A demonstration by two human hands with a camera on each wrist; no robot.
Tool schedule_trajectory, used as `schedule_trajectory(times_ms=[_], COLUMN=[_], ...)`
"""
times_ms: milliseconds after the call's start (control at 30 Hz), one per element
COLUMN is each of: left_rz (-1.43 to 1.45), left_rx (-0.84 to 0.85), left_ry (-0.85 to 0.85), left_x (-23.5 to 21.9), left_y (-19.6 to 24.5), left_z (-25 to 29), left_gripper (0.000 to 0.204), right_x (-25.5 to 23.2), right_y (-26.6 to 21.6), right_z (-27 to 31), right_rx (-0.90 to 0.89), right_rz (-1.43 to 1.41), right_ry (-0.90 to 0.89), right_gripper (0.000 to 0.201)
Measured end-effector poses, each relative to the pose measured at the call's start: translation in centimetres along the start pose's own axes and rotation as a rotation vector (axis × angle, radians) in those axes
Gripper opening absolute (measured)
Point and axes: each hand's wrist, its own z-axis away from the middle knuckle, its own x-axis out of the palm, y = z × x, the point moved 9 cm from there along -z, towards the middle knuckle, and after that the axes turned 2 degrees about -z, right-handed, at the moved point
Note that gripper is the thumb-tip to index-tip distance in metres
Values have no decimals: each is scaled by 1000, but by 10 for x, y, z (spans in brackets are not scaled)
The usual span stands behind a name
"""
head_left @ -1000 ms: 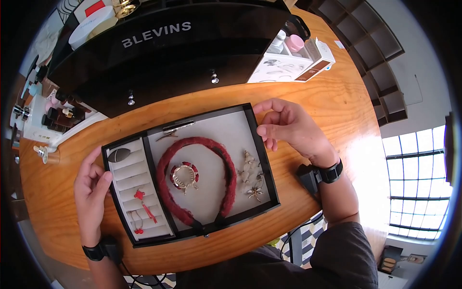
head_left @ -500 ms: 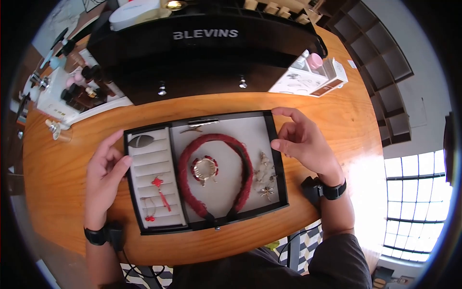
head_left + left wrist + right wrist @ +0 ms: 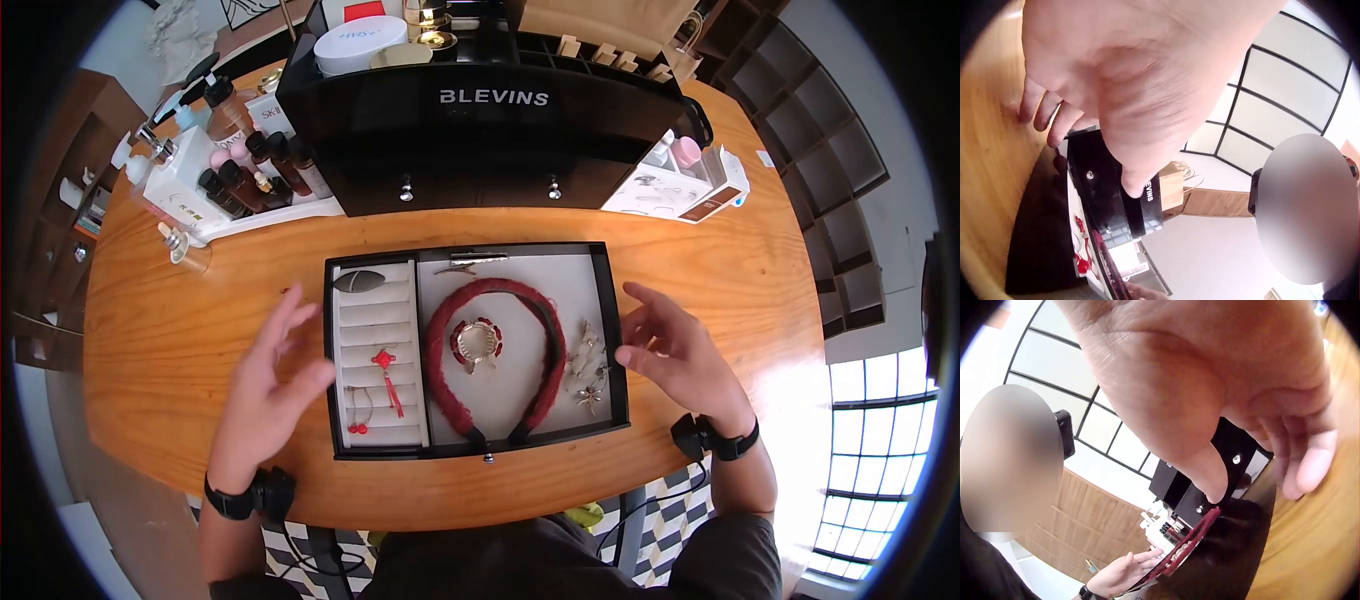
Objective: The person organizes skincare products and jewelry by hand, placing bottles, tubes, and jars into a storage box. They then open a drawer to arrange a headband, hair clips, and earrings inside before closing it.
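A black tray (image 3: 380,456) lies flat on the wooden table in the head view. Its left part has pale ridged rows with a dark oval clip (image 3: 358,281), a red knotted tassel (image 3: 384,359) and red-bead earrings (image 3: 358,428). The wider part holds a dark red headband (image 3: 437,375) around a round red-and-gold hair claw (image 3: 476,342), with silvery pieces (image 3: 588,360) at the right. My left hand (image 3: 268,385) hovers beside the left edge, fingers loose, holding nothing. By the right edge is my right hand (image 3: 680,355), relaxed and empty; whether its thumb touches the rim I cannot tell.
Behind the tray stands a black BLEVINS cabinet (image 3: 480,140) with two knobs. White organizers with bottles (image 3: 240,187) are at the back left, and a white box (image 3: 660,190) at the back right. A small glass bottle (image 3: 185,247) stands at the left.
Both hands have come off the tray's sides, the left one clearly apart from it. The tray now sits squarer to the cabinet in view, as the head view has shifted.
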Motion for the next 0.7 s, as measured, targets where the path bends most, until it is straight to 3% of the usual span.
schedule_trajectory(times_ms=[33,100,133,267,500,700], left_rz=[-4,-296,-337,-548,-674,-714], left_rx=[1,156,111,37,119,102], left_ry=[0,-133,-156,-210,-229,-222], left_x=[-3,6,8,21,36,43], left_y=[1,13,8,12,24,22], left_z=[8,23,28,38,35,32], left_gripper=[89,108,127,145,150,146], right_x=[-1,0,-1,8,29,39], right_y=[0,-5,-8,-18,-19,-14], right_z=[5,14,18,27,38,41], right_rx=[-2,-35,-37,-124,-263,-290], right_rz=[-3,107,107,319,605,629], right_ry=[1,-22,-21,-66,-129,-89], right_gripper=[75,79,79,97,134,134])
